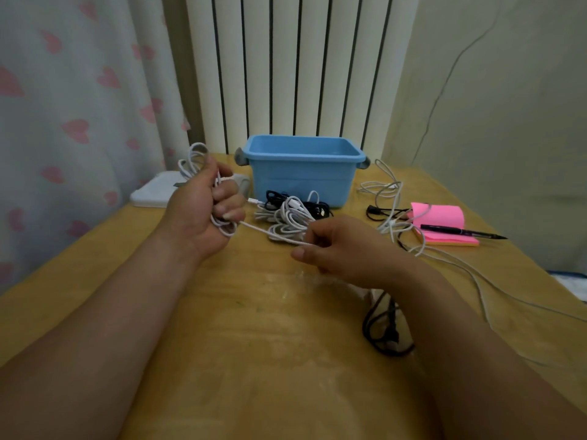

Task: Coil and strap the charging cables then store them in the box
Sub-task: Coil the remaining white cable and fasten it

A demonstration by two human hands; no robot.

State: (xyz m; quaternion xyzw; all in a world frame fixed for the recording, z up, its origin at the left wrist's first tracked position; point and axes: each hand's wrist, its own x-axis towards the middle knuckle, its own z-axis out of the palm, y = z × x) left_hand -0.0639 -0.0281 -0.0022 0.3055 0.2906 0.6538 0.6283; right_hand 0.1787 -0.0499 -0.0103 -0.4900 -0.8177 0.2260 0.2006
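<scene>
the left hand (203, 211) grips a white cable (193, 160) coil, the right hand (336, 246) pinches its tail, so coiling is underway and strapping comes next.

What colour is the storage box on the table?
The box is light blue, clear in the head view.

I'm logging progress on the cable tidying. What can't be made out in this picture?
1. The box floor: head view, its front wall hides it; contents unknown.
2. The black cable: head view, the right forearm covers part.
3. The white cable beyond the pinch: head view, the right hand hides it.
</scene>
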